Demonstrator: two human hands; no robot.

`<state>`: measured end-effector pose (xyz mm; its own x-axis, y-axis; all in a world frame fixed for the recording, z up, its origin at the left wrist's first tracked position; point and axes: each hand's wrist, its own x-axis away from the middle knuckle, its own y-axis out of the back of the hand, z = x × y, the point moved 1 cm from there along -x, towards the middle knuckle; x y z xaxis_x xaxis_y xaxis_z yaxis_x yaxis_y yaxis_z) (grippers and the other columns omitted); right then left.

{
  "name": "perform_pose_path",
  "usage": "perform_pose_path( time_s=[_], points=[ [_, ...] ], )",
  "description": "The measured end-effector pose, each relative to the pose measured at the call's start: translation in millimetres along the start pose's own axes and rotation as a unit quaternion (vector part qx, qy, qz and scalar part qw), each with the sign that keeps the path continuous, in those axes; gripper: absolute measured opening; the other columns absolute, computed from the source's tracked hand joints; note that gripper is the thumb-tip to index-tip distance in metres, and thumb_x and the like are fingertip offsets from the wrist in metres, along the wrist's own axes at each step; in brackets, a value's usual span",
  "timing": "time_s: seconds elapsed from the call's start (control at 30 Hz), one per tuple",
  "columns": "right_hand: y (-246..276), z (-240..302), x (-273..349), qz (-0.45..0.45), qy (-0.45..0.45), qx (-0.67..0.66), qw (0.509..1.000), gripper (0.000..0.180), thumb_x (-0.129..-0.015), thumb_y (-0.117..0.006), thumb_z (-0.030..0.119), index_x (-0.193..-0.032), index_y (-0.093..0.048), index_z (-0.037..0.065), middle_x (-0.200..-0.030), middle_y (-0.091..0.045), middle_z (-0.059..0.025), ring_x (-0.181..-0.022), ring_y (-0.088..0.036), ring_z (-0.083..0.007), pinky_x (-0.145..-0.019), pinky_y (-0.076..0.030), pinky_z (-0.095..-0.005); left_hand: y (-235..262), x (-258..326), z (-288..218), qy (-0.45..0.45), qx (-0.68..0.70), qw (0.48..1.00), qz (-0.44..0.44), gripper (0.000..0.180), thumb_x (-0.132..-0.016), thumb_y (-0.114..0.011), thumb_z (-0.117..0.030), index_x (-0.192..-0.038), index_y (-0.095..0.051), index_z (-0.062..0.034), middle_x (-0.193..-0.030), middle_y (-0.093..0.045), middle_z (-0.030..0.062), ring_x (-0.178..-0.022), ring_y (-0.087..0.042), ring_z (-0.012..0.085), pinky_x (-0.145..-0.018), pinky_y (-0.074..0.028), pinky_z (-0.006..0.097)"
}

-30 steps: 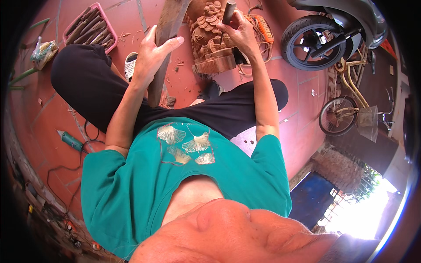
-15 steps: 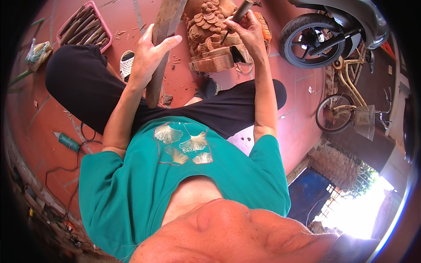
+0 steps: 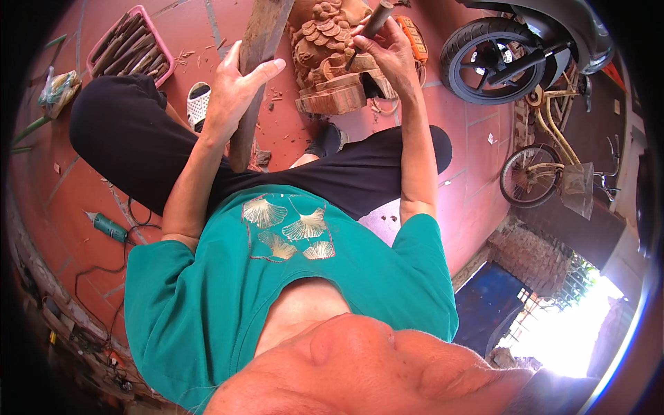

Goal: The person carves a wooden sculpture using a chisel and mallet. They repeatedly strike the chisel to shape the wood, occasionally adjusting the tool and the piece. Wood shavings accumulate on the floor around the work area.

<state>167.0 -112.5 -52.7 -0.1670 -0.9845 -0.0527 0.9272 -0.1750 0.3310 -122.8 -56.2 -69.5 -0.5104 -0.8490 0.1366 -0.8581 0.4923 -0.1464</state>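
The left hand [image 3: 238, 90] grips a long wooden plank [image 3: 257, 76]; the right hand [image 3: 387, 48] closes around a chisel [image 3: 370, 24] set against the carved wooden figure [image 3: 330, 59] on the red tile floor [image 3: 456, 187]; a pink tray of tools [image 3: 131, 45] lies left; a motorbike wheel [image 3: 487, 59] and bicycle [image 3: 553, 159] crowd the right; open floor lies by the green power tool [image 3: 107, 226].

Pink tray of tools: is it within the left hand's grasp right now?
No. The pink tray lies apart on the floor while the left hand grips a long wooden mallet.
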Motion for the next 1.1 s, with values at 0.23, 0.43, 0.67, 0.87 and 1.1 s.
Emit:
perform_pose_path(
  time_s=[0.23,0.43,0.67,0.87,1.1],
  points=[
    [-14.6,-1.7,2.3,0.056,-0.017,-0.02,0.998,0.041,-0.092,-0.073,0.006,-0.13,-0.06,0.006,-0.097,-0.069,-0.0016,-0.094,-0.068,-0.0102,-0.083,-0.053,-0.0249,-0.8,-1.9,5.2,-0.021,-0.029,0.999,-0.001,0.041,-0.088,-0.078,-0.03,-0.109,-0.061,0.0011,-0.09,-0.063,0.0045,-0.077,-0.058,0.0098,-0.069,-0.049,0.027],
    [-28.5,1.6,1.2,0.096,-0.029,0.032,0.994,0.04,-0.093,-0.071,0.006,-0.132,-0.061,0.006,-0.105,-0.07,-0.0027,-0.097,-0.068,-0.0106,-0.087,-0.053,-0.0263,1.3,-0.4,3.9,-0.021,-0.041,0.999,-0.002,0.041,-0.089,-0.078,-0.03,-0.11,-0.061,0.0008,-0.092,-0.063,0.0039,-0.08,-0.058,0.0097,-0.071,-0.049,0.027],
    [-38.8,-10.1,0.1,0.106,0.015,0.139,0.985,0.039,-0.092,-0.07,0.008,-0.13,-0.061,0.005,-0.097,-0.072,-0.0076,-0.084,-0.068,-0.0137,-0.076,-0.053,-0.0303,2.8,7.0,-19.1,-0.02,-0.066,0.998,-0.002,0.04,-0.089,-0.077,-0.027,-0.111,-0.059,0.0002,-0.09,-0.065,0.0039,-0.079,-0.058,0.009,-0.072,-0.049,0.027],
    [-44.6,-5.1,-4.1,0.12,0.038,0.149,0.981,0.035,-0.09,-0.07,0.008,-0.123,-0.063,0.004,-0.091,-0.072,-0.0128,-0.08,-0.071,-0.0187,-0.072,-0.053,-0.0329,-0.9,8.9,-20.0,-0.071,-0.11,0.991,-0.028,0.044,-0.088,-0.077,-0.027,-0.117,-0.058,0.0005,-0.089,-0.067,0.0062,-0.078,-0.062,0.0111,-0.072,-0.051,0.028],
    [-45.5,3.4,-6.2,0.146,0.027,0.211,0.966,0.037,-0.093,-0.07,0.011,-0.129,-0.061,0.005,-0.096,-0.069,-0.0057,-0.081,-0.063,-0.0121,-0.078,-0.051,-0.0279,2.2,6.4,-8.4,-0.062,-0.122,0.99,0.032,0.047,-0.089,-0.076,-0.026,-0.123,-0.057,0.001,-0.09,-0.067,0.0068,-0.077,-0.063,0.0123,-0.072,-0.052,0.029]
  ],
)
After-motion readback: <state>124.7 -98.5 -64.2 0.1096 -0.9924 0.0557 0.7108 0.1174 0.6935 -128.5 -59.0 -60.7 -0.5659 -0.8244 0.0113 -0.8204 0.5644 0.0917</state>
